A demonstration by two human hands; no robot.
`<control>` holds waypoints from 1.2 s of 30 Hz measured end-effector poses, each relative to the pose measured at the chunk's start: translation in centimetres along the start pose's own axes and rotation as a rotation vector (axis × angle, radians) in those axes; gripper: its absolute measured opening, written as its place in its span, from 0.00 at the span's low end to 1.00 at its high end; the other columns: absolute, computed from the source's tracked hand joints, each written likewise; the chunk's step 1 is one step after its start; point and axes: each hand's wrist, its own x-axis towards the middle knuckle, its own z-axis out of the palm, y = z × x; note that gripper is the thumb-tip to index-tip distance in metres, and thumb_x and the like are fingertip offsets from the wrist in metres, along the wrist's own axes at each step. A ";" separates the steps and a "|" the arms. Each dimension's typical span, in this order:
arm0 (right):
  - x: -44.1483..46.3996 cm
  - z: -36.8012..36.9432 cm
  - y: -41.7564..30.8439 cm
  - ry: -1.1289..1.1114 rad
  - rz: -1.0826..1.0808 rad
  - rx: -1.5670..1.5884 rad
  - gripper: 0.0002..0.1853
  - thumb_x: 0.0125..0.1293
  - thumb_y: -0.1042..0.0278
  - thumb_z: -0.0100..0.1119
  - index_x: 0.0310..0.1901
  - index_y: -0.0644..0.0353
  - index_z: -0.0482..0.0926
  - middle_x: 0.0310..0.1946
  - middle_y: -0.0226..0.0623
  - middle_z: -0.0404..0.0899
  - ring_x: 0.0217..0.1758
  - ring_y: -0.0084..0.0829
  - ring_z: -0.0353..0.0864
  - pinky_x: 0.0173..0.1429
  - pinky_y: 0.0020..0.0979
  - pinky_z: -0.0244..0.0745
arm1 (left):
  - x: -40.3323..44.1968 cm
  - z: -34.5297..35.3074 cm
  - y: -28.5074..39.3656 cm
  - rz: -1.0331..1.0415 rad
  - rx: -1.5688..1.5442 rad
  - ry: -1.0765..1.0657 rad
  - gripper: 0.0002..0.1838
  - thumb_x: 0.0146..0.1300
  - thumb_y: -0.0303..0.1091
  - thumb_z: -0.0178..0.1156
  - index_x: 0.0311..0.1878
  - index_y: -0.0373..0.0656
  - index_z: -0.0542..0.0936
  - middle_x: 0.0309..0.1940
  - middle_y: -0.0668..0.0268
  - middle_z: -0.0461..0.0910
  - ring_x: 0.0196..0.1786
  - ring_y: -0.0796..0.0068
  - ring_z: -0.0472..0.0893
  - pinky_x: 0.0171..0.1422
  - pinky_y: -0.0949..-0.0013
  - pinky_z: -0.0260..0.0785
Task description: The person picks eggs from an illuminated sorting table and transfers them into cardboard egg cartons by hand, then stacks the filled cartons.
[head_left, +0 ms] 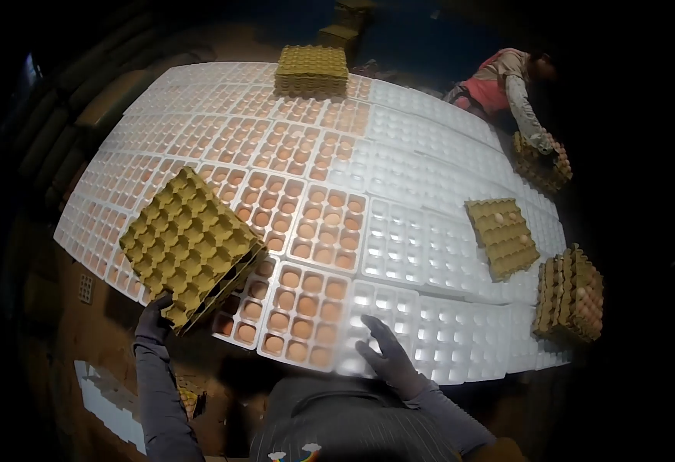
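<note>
My left hand (155,317), in a dark glove, grips the near corner of a yellow-brown egg tray (187,242). No eggs show in its cups, and it lies tilted over the left part of the table; a second layer appears at its right edge. My gloved right hand (390,356) has its thumb and fingers apart above an unfilled white plastic tray (376,296), holding nothing. Just left of that hand, a white tray of brown eggs (303,316) sits at the table's front edge.
White egg-filled trays (226,138) cover the left; unfilled ones (461,331) cover the right. An egg tray stack (312,71) stands at the back. At right are a tray with a few eggs (501,237) and a loaded stack (570,299). A co-worker (499,85) touches another stack (542,162).
</note>
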 end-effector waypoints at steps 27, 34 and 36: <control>-23.2 -41.7 13.4 0.933 0.125 -0.006 0.27 0.72 0.64 0.64 0.69 0.59 0.72 0.61 0.39 0.78 0.61 0.28 0.77 0.65 0.31 0.73 | -17.8 47.2 -3.1 0.795 0.096 -0.300 0.26 0.79 0.41 0.49 0.74 0.39 0.67 0.72 0.58 0.69 0.72 0.67 0.70 0.75 0.61 0.66; -32.3 -74.6 30.0 1.186 0.413 0.335 0.21 0.78 0.54 0.52 0.64 0.58 0.74 0.63 0.39 0.77 0.58 0.39 0.82 0.58 0.39 0.82 | -34.8 84.0 -16.2 0.020 0.067 -1.162 0.35 0.77 0.51 0.56 0.79 0.47 0.60 0.66 0.59 0.74 0.67 0.70 0.74 0.75 0.61 0.65; -33.1 -78.5 35.3 1.151 0.537 0.404 0.21 0.79 0.52 0.50 0.64 0.58 0.74 0.63 0.39 0.76 0.58 0.40 0.83 0.58 0.40 0.84 | -36.5 91.8 -20.1 -0.165 0.082 -1.147 0.35 0.77 0.51 0.56 0.79 0.48 0.61 0.67 0.58 0.74 0.68 0.68 0.72 0.75 0.59 0.64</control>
